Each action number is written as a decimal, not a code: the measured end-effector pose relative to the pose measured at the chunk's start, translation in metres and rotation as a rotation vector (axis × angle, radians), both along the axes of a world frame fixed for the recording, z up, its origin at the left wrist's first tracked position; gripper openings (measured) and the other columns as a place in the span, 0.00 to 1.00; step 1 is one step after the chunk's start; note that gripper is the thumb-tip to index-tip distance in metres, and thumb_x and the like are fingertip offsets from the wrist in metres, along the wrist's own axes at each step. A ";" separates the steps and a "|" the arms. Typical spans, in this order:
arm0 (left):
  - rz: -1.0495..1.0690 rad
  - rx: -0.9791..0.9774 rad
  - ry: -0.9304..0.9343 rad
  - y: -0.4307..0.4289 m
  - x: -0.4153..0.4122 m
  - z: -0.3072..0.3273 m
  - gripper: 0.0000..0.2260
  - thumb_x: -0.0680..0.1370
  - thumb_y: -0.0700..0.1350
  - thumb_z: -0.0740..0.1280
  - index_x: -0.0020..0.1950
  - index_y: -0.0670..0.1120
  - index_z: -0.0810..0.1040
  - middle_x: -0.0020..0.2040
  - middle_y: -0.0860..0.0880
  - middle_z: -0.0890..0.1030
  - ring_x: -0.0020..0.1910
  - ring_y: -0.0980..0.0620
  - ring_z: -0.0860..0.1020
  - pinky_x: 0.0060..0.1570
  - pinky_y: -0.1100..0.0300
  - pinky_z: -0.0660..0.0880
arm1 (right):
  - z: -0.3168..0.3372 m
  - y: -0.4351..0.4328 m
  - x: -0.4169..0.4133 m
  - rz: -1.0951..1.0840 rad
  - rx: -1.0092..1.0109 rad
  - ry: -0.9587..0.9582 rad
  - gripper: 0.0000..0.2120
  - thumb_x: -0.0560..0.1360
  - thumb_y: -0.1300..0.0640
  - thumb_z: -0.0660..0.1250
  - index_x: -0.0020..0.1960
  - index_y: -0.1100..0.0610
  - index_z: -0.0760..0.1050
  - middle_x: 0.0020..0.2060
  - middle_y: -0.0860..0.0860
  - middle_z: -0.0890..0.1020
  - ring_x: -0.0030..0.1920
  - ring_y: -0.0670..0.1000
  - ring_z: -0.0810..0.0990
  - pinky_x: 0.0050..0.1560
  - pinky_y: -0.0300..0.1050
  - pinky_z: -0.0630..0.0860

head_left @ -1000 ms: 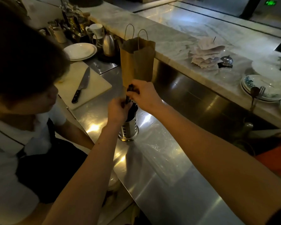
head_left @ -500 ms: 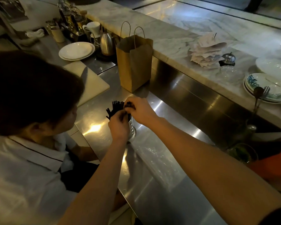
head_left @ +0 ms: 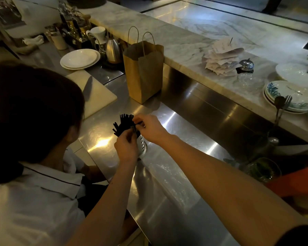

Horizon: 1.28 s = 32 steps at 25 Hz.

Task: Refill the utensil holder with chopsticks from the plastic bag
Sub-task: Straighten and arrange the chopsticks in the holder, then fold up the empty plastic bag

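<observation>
A slotted metal utensil holder (head_left: 142,146) stands on the steel counter (head_left: 176,174), with several black chopsticks (head_left: 124,122) fanning out of its top to the left. My left hand (head_left: 126,148) is in front of the holder, its fingers pinching chopsticks at the rim. My right hand (head_left: 148,127) hovers over the top of the holder and pinches a thin black chopstick between thumb and fingers. A clear plastic bag (head_left: 167,176) lies flat on the counter just in front of the holder.
Another person (head_left: 30,157) in a white shirt leans in at the left, close to the holder. Behind stand a brown paper bag (head_left: 143,71), a cutting board (head_left: 96,93) with a knife, white plates (head_left: 79,58) and a kettle (head_left: 113,49). Patterned plates (head_left: 288,96) sit right.
The chopsticks that my hands held bunched upright over the holder a second ago now spread out to the left. The other person's head has dropped lower in view.
</observation>
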<state>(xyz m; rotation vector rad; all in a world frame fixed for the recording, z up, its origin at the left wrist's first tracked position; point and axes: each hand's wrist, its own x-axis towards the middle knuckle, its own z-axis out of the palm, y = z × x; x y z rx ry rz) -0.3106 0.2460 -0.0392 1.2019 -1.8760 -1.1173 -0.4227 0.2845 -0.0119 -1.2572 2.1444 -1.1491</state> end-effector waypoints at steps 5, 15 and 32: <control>0.016 -0.026 0.043 0.007 0.005 0.001 0.11 0.78 0.35 0.66 0.59 0.41 0.81 0.55 0.43 0.84 0.56 0.46 0.81 0.57 0.61 0.72 | 0.003 0.008 0.004 -0.023 -0.044 -0.040 0.14 0.78 0.69 0.59 0.60 0.61 0.77 0.56 0.58 0.82 0.54 0.54 0.81 0.55 0.37 0.73; -0.037 0.065 0.159 0.089 0.017 -0.037 0.09 0.76 0.37 0.67 0.54 0.47 0.74 0.50 0.47 0.79 0.46 0.49 0.77 0.45 0.63 0.74 | -0.018 0.098 -0.047 -0.369 0.077 -0.043 0.17 0.79 0.60 0.64 0.67 0.55 0.69 0.61 0.55 0.78 0.58 0.51 0.78 0.54 0.39 0.73; 0.159 0.897 -0.229 0.102 0.005 -0.098 0.24 0.75 0.39 0.70 0.68 0.42 0.67 0.58 0.38 0.78 0.52 0.40 0.80 0.54 0.46 0.79 | -0.141 0.195 -0.052 -0.487 0.579 -0.413 0.21 0.79 0.50 0.65 0.70 0.54 0.68 0.66 0.57 0.76 0.63 0.59 0.76 0.64 0.52 0.72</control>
